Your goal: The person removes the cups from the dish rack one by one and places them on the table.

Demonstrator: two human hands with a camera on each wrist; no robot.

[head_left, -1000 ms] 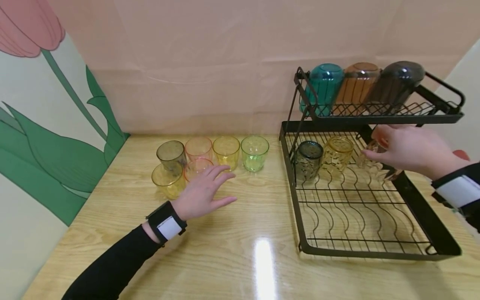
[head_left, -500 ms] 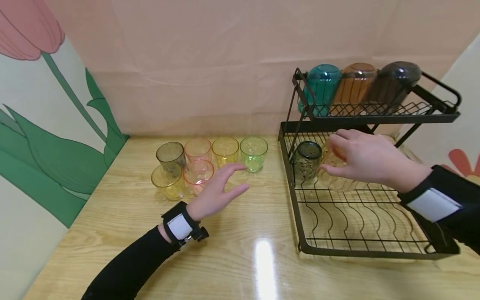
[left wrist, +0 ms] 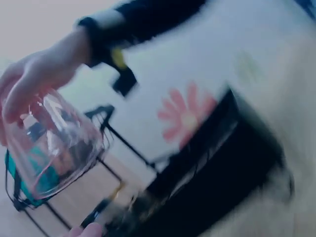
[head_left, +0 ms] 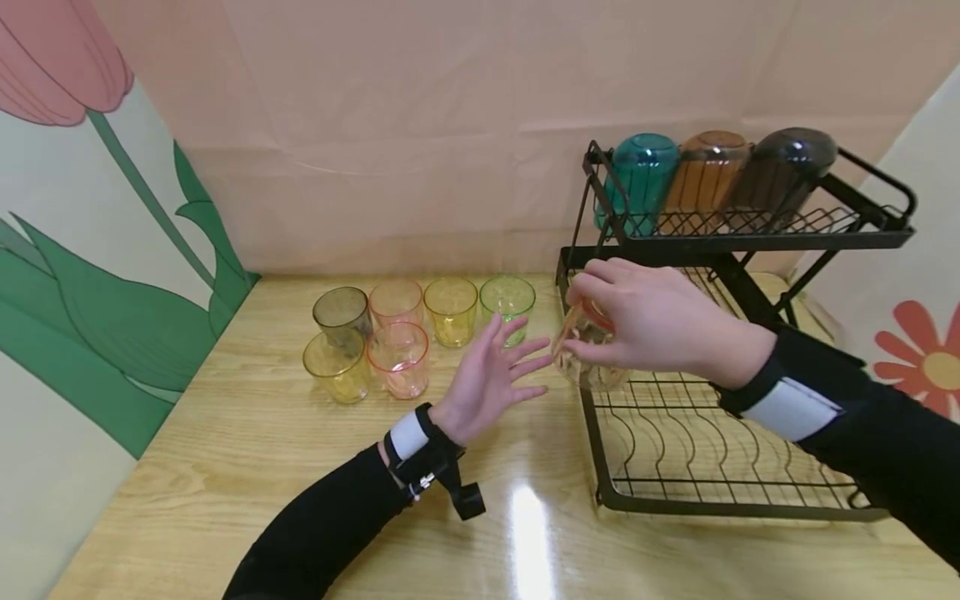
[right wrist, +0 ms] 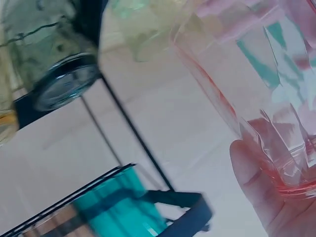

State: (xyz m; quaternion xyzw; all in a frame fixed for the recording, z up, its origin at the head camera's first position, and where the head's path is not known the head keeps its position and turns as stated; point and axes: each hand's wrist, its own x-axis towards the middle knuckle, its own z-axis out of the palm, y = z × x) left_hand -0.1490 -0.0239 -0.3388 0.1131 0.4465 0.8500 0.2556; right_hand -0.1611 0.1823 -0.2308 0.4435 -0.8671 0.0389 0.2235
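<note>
My right hand [head_left: 652, 321] grips a clear, pink-tinted drinking glass [head_left: 588, 373] by its base, fingers curled round it. The glass hangs bottom-up and tilted over the left rim of the black dish rack [head_left: 596, 454]. Close to its left, my left hand [head_left: 483, 383] is spread with fingers straight, holding nothing. In the left wrist view the faceted pink glass [left wrist: 59, 148] hangs mouth downward from the right hand [left wrist: 42, 74]. The right wrist view shows the thumb [right wrist: 252, 177] against the glass [right wrist: 276, 103] near its base.
Left of the rack several tinted glasses stand upright, including green [head_left: 507, 304], yellow [head_left: 452, 312] and front pink [head_left: 400, 358] ones. Teal [head_left: 645, 179], brown [head_left: 705, 179] and dark [head_left: 787, 171] vessels sit upturned on the upper tier. A dark upturned glass [right wrist: 59, 69] stands below.
The right hand has carried the pink glass leftward across the rack to its left rim. My left hand has moved right and turned its palm toward the glass.
</note>
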